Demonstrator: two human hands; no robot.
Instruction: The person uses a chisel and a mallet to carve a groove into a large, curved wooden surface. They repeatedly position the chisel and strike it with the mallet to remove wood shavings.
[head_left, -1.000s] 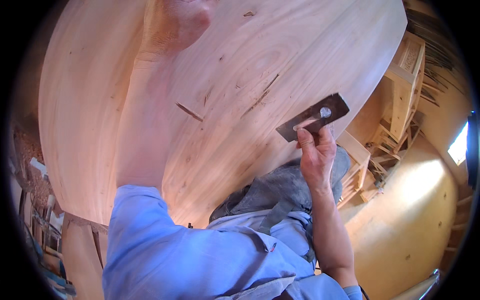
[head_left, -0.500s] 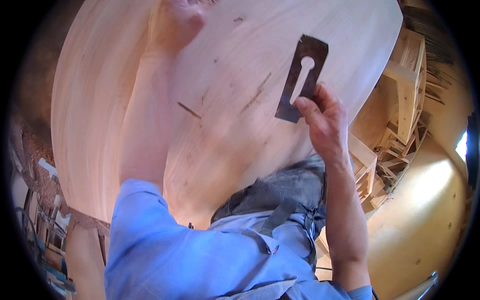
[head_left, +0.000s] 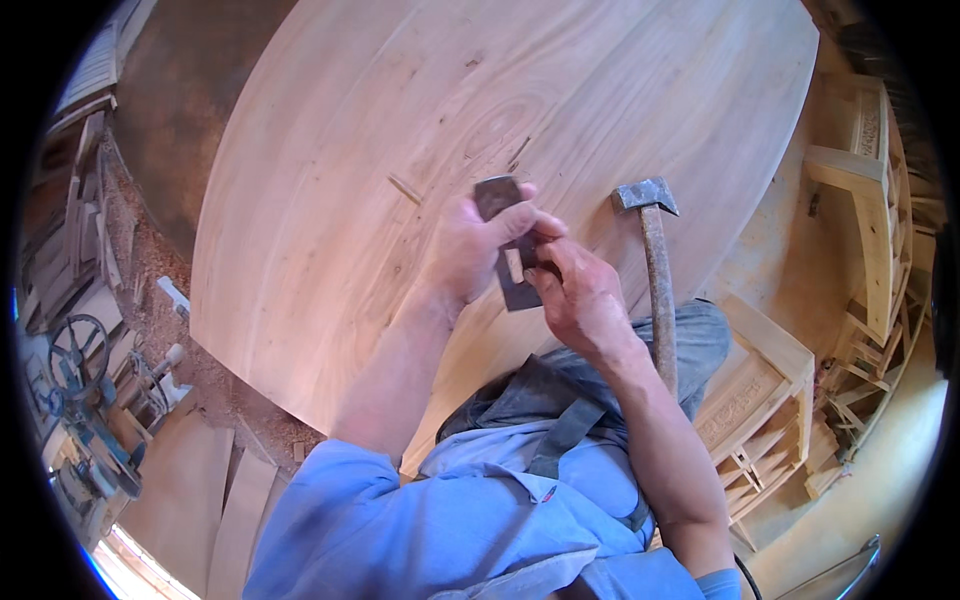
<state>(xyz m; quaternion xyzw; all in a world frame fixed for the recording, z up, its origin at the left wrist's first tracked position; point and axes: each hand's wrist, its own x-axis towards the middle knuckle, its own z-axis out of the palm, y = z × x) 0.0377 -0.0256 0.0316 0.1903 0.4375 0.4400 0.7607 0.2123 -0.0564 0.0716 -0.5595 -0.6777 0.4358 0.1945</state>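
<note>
Plate (head_left: 520, 296) — now in left hand (head_left: 468, 252) too.

We record that the left hand (head_left: 468, 245), earlier stretched far up the board (head_left: 300, 250), has drawn back to grip the slotted metal blade (head_left: 520, 297); its exact finger placement is uncertain through blur; the right hand (head_left: 582, 297) has brought the blade inward; a hammer (head_left: 656, 260) has appeared beyond it.

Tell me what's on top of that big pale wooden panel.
A wooden-handled hammer or hatchet appears to rest on the panel; the left hand and right hand hold a slotted metal blade over it. Whatever lies behind the hands and blade is covered.
</note>
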